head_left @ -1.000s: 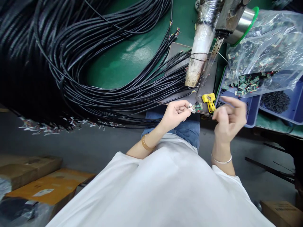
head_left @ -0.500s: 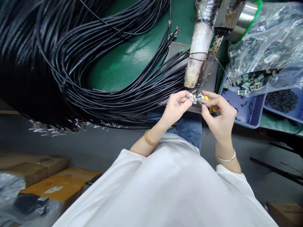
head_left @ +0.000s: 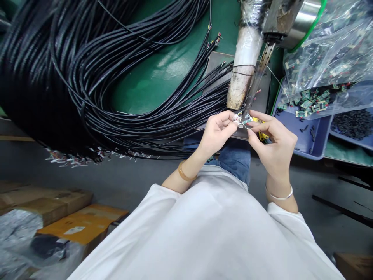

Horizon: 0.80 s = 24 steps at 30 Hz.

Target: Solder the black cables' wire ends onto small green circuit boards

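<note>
My left hand (head_left: 220, 130) is closed, thumb and fingertips pinching thin wire ends (head_left: 239, 113). My right hand (head_left: 274, 144) has its fingertips closed at the edge of a small green circuit board (head_left: 247, 121). A thin pale wire runs by its thumb; what it belongs to I cannot make out. Directly above the board, the slim metal tip of a soldering iron (head_left: 252, 91) points down between both hands, reaching the board or just over it. Fingers partly hide the board and wires.
A thick bundle of black cables (head_left: 131, 112) covers the left of the green table (head_left: 163, 70). A whitish wrapped tube (head_left: 241, 74) stands beside the iron. A metal spool (head_left: 303, 23), a bag of circuit boards (head_left: 335, 50) and purple trays (head_left: 316, 149) are right. Cardboard boxes (head_left: 78, 225) lie lower left.
The view has shifted slightly, so the surroundings sit a little farther right. Both hands stay under the iron tip; my right hand has moved slightly to the right, with its fingertips still at the board.
</note>
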Each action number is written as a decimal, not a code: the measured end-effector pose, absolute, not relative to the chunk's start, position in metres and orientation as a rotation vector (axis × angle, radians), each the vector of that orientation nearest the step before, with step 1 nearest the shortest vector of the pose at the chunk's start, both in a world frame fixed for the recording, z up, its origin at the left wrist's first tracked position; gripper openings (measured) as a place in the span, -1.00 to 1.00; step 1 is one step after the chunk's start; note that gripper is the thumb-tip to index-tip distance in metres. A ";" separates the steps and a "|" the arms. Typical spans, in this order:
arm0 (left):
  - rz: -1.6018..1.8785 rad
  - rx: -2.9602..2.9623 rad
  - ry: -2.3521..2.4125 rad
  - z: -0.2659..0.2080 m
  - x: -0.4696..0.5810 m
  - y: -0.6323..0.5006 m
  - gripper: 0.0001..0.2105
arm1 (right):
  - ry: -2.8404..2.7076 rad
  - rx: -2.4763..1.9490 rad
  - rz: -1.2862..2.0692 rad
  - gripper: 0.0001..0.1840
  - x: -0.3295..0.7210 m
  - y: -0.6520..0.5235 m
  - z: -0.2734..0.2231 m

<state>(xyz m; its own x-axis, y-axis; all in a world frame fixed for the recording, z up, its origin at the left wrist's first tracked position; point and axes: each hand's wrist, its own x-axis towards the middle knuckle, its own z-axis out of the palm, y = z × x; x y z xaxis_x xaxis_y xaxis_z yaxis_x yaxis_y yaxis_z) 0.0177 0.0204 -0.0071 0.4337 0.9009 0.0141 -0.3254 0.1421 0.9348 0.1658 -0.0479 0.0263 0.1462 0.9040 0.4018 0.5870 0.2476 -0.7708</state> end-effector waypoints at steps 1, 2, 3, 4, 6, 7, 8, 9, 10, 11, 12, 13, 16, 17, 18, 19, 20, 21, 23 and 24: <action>0.978 1.080 0.678 -0.006 0.018 0.020 -0.73 | -1.547 -1.443 0.404 -0.87 0.166 -0.048 0.027; 0.971 1.078 0.690 -0.005 0.017 0.020 -0.72 | -1.549 -1.442 0.404 -0.87 0.165 -0.048 0.027; 0.964 1.073 0.699 -0.005 0.017 0.020 -0.72 | -1.550 -1.442 0.404 -0.86 0.165 -0.048 0.027; 0.958 1.067 0.705 -0.004 0.017 0.020 -0.73 | -1.554 -1.443 0.405 -0.86 0.165 -0.049 0.026; 0.945 1.059 0.711 -0.004 0.017 0.019 -0.74 | -1.572 -1.450 0.400 -0.85 0.166 -0.050 0.026; 0.938 1.057 0.714 -0.004 0.017 0.019 -0.75 | -1.583 -1.454 0.394 -0.85 0.166 -0.050 0.025; 0.930 1.058 0.717 -0.005 0.017 0.019 -0.76 | -1.592 -1.458 0.387 -0.85 0.166 -0.051 0.025; 0.921 1.058 0.721 -0.005 0.016 0.019 -0.77 | -1.598 -1.461 0.383 -0.85 0.166 -0.051 0.024; 0.910 1.058 0.727 -0.005 0.016 0.018 -0.78 | -1.599 -1.462 0.382 -0.85 0.167 -0.051 0.024; 0.898 1.056 0.736 -0.005 0.016 0.018 -0.80 | -1.597 -1.462 0.381 -0.85 0.167 -0.051 0.024; 0.885 1.053 0.745 -0.005 0.015 0.018 -0.81 | -1.596 -1.464 0.379 -0.86 0.167 -0.051 0.024; 0.872 1.051 0.755 -0.005 0.015 0.018 -0.82 | -1.595 -1.467 0.375 -0.86 0.168 -0.051 0.024; 0.851 1.046 0.761 -0.003 0.016 0.018 -0.84 | -1.600 -1.476 0.353 -0.88 0.168 -0.050 0.024; 0.851 1.042 0.752 -0.003 0.016 0.018 -0.85 | -1.606 -1.474 0.344 -0.89 0.168 -0.050 0.024; 0.854 1.037 0.741 -0.003 0.016 0.018 -0.85 | -1.612 -1.470 0.334 -0.89 0.168 -0.049 0.024; 0.858 1.033 0.731 -0.003 0.017 0.018 -0.86 | -1.619 -1.464 0.325 -0.90 0.168 -0.048 0.024; 0.864 1.028 0.726 -0.003 0.017 0.018 -0.86 | -1.626 -1.461 0.317 -0.90 0.169 -0.048 0.024; 0.869 1.025 0.724 -0.003 0.017 0.018 -0.86 | -1.632 -1.460 0.309 -0.90 0.169 -0.047 0.025; 0.874 1.023 0.728 -0.003 0.018 0.018 -0.85 | -1.638 -1.465 0.302 -0.90 0.169 -0.046 0.025; 0.875 1.023 0.731 -0.003 0.018 0.018 -0.85 | -1.639 -1.467 0.302 -0.90 0.169 -0.046 0.026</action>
<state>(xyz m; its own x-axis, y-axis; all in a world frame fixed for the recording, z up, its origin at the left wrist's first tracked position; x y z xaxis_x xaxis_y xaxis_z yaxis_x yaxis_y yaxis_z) 0.0184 0.0185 -0.0030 0.4677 0.8770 -0.1101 -0.2645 0.2576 0.9293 0.1691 -0.0459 0.0256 0.0955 0.8910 0.4439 0.6748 0.2699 -0.6869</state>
